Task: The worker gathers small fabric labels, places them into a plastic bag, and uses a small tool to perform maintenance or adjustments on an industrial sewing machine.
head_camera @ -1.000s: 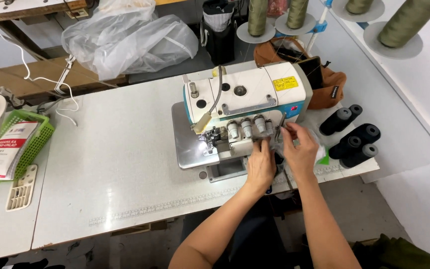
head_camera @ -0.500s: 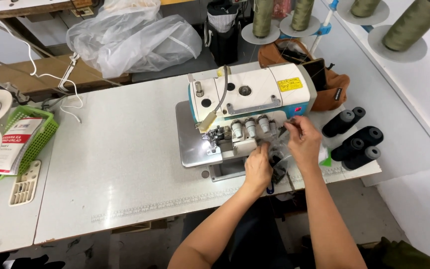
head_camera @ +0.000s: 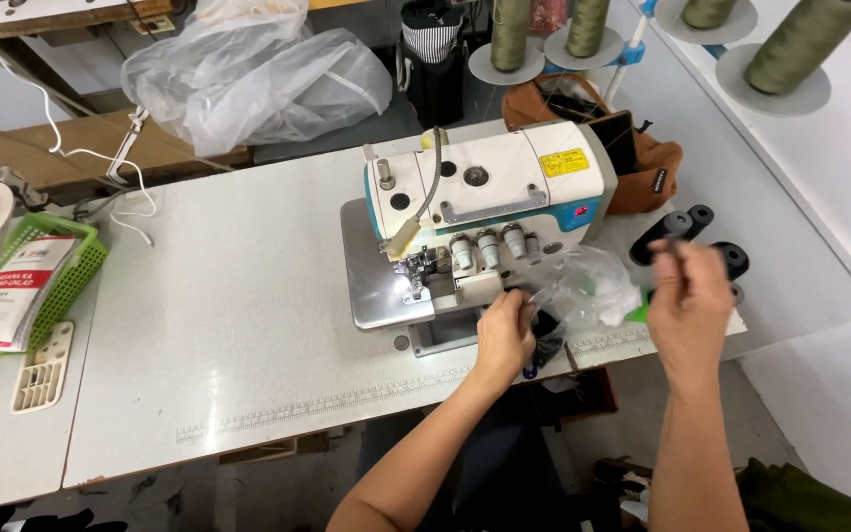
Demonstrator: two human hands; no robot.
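A white and teal overlock sewing machine [head_camera: 485, 182] stands on the pale table [head_camera: 229, 325]. My left hand [head_camera: 504, 335] is at the machine's front right corner, its fingers closed on the edge of a crumpled clear plastic bag [head_camera: 593, 286] that lies beside the machine. Something small and dark sits under that hand and the bag. My right hand [head_camera: 689, 296] is raised to the right of the bag, over the table's edge, with thumb and fingers pinched together. I cannot make out anything in the pinch. Black thread spools [head_camera: 687, 222] lie just behind it.
A brown bag [head_camera: 652, 167] leans behind the machine. Olive thread cones [head_camera: 509, 34] stand on holders at the back. A large clear plastic sheet [head_camera: 248, 79] lies at the back left. A green basket [head_camera: 71, 281] with a packet and a white slotted piece [head_camera: 41, 369] sit far left.
My right hand has pulled away from the machine's front to the right, fingers pinched. The clear plastic bag now shows between my hands. My left hand has stayed by the machine's front.
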